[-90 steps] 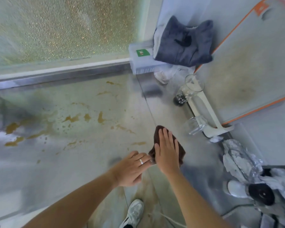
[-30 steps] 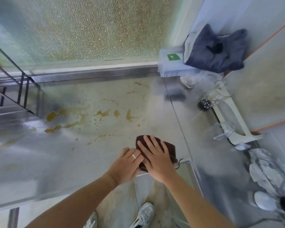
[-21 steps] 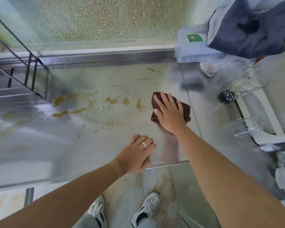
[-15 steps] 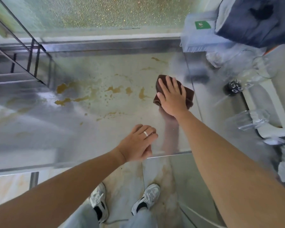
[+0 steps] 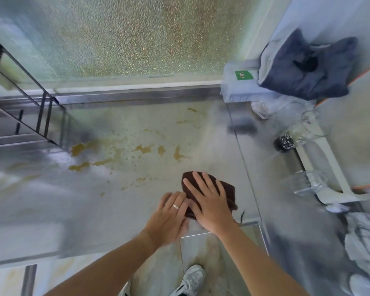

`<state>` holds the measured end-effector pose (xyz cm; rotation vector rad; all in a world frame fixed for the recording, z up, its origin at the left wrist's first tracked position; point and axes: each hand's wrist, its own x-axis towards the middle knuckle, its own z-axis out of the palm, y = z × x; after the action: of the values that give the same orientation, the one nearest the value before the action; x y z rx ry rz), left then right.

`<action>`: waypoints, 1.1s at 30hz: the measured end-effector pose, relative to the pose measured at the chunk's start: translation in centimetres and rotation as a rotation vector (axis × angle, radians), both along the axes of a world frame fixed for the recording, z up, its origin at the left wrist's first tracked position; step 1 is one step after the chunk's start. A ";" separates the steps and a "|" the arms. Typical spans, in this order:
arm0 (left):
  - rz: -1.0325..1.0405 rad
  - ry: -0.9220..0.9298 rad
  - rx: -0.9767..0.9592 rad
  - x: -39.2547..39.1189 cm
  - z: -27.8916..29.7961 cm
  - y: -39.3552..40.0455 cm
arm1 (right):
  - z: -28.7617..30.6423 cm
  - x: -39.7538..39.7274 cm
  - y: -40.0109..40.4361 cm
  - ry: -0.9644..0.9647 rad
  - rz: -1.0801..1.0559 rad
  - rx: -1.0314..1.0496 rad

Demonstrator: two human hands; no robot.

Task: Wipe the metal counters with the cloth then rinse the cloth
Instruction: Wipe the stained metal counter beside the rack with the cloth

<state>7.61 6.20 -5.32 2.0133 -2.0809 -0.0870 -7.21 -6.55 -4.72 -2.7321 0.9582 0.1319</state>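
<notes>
While the right hand presses the cloth down, here is how the counter reads:

right hand (image 5: 209,207): flat on top of the brown cloth (image 5: 228,192), fingers straight and spread, palm down. Pressing, not gripping.
left hand (image 5: 169,216): flat on the metal counter (image 5: 51,199), just beside the right hand. Fingers straight and together, tips touching the cloth's left edge. Ring (image 5: 175,206) on one finger. Holds nothing.
hands: side by side, touching or very nearly so at the cloth edge; cannot tell which.
cloth: bunched, lying on the counter close to its front edge and near the seam (image 5: 247,167) where the next counter section begins on the right. Mostly covered by the right hand; far and right edges stick out.
counter: shiny metal, smeared. Yellow-brown stains (image 5: 143,148) in a patch beyond the cloth, stretching left toward a wire rack (image 5: 30,116). Cloth is clear of the biggest stains, well short of them.
back: frosted glass pane (image 5: 126,35) above a metal upstand.
right section: pale plastic box with a green label (image 5: 244,75) at the back corner, dark blue fabric (image 5: 308,69) heaped next to it. Clear glass (image 5: 308,124) lying tilted beside a white stand (image 5: 329,167); second clear glass (image 5: 305,182) nearer the front. Crumpled grey wrapping (image 5: 361,242) at the far right.
below: tiled floor, one white trainer (image 5: 190,278) under the counter edge.
blur: left part of the counter is smeared, detail there unreadable.
</notes>
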 end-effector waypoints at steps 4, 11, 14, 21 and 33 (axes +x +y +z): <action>-0.006 -0.025 0.020 0.0 -0.3 -0.4 | -0.1 3.9 -4.4 0.012 -0.086 -0.023; -0.135 0.003 -0.004 0.1 0.3 -3.0 | -0.7 9.1 -11.9 0.016 -0.206 -0.019; -0.132 0.055 -0.031 -0.6 0.6 -6.2 | -0.7 10.2 -14.4 0.001 -0.214 -0.019; -0.178 0.142 -0.011 -1.9 -0.3 -9.9 | -1.2 12.2 -20.4 -0.023 -0.189 -0.041; -0.180 0.140 -0.018 -1.5 -1.0 -10.3 | -1.5 15.7 -24.1 -0.053 -0.023 -0.084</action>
<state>6.14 -4.08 -6.32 1.7518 -2.1594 -0.2327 8.48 -30.70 -6.21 -2.7846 1.0015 0.0159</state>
